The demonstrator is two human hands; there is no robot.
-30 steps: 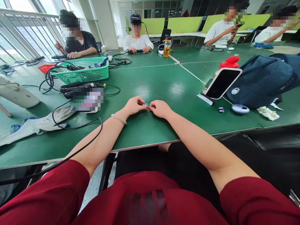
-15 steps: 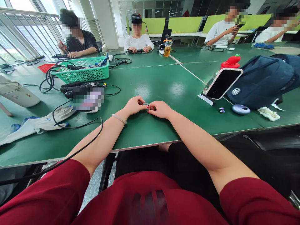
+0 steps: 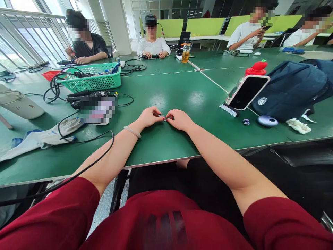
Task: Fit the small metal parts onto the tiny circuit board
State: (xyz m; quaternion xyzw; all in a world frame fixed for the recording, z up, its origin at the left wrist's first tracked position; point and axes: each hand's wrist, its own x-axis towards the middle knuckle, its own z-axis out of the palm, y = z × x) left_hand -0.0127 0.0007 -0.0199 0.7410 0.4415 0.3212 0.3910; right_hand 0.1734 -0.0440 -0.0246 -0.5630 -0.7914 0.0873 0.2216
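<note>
Over the green table [image 3: 179, 146], my left hand [image 3: 148, 117] pinches a small silvery piece [image 3: 161, 115] between thumb and fingers; its exact kind is too small to make out. Just to the right, my right hand [image 3: 180, 120] has thumb and fingertips drawn together, close to the piece's right end. Whether those right fingertips grip part of it is hidden. A pale bracelet [image 3: 132, 132] circles my left wrist.
On the left lie a work glove [image 3: 52, 133], black cables and devices [image 3: 91, 97] and a green basket [image 3: 91, 81]. To the right stand a propped phone [image 3: 248, 93], a blue backpack [image 3: 291, 86] and a round lavender case [image 3: 267, 121]. Several people sit beyond.
My right hand has shifted slightly right and up, opening a small gap from my left fingertips. My left hand stays in place with the silvery piece.
</note>
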